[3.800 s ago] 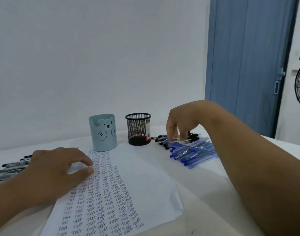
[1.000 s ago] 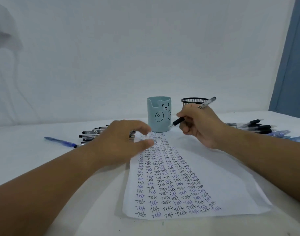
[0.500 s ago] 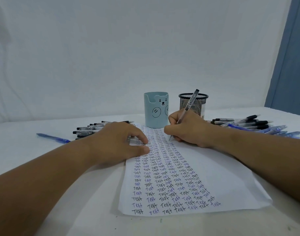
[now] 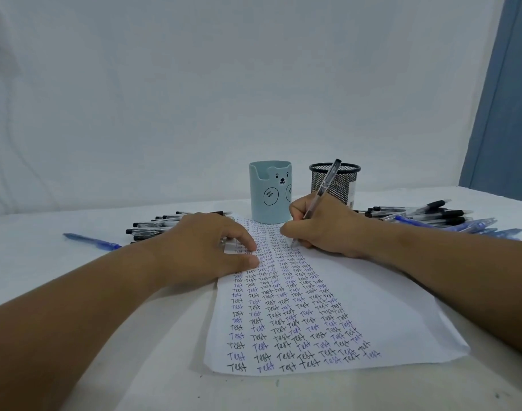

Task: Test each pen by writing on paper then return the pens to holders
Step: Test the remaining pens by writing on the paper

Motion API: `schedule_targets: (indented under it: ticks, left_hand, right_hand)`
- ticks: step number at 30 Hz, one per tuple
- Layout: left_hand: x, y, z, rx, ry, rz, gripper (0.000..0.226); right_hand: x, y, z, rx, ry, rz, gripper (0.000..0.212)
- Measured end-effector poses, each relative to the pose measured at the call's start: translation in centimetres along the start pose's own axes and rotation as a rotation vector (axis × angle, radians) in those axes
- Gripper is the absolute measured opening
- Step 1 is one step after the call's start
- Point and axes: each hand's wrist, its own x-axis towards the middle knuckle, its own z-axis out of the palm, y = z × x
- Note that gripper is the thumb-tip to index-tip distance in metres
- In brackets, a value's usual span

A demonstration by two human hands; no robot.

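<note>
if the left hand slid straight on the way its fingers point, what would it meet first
Probably the right hand gripping the pen: the left hand points rightward across the paper, with only written sheet between them, though depth is uncertain.

the left hand [image 4: 206, 250] covers the near ends of the black pens [image 4: 153, 228] and the paper's [image 4: 372, 307] far left corner. the right hand [image 4: 322, 229] hides the held pen's [image 4: 325, 188] lower barrel. the mesh holder's [image 4: 335, 183] base sits behind that hand. the door [image 4: 508, 114] is cut off by the right edge.

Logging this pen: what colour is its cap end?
Black, on a clear barrel, pen gripped by the right hand; head view.
</note>
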Motion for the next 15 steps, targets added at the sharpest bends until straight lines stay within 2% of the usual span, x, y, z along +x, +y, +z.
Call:
schedule_targets:
  ticks: [15]
  left_hand:
    - [0.07, -0.2, 0.1, 0.001, -0.001, -0.002, 0.029]
  right_hand:
    - [-0.17, -0.14, -0.06, -0.067, -0.008, -0.044, 0.043]
